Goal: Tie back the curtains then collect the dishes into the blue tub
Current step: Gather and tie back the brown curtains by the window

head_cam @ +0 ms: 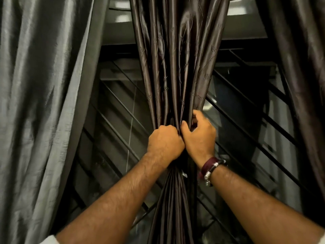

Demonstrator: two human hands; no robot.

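We are working on the first step, tying back the curtains, and the dishes and the blue tub are nowhere in view. We are standing close to a window with dark diagonal bars, looking at the brown curtain that hangs down the middle of the view, gathered into a tight bunch at the level of our hands.

Our left hand is clenching its fingers around the bunch from the left, squeezing the folds together. Our right hand is touching the left one at the knuckles and is curling its thumb and fingers into the folds on the right side, pinching the cloth there. We are wearing bracelets on the right wrist. Below our hands the cloth is fanning out again toward the floor.

A grey curtain is hanging loose on the left, and another dark one on the right edge; neither looks tied.

We cannot make out any tie-back cord or hook, so whether a band is already around the bunch is unclear. In our judgement the next move calls for keeping the bunch squeezed with one hand while the other is wrapping or knotting something round it, without letting folds slip free.
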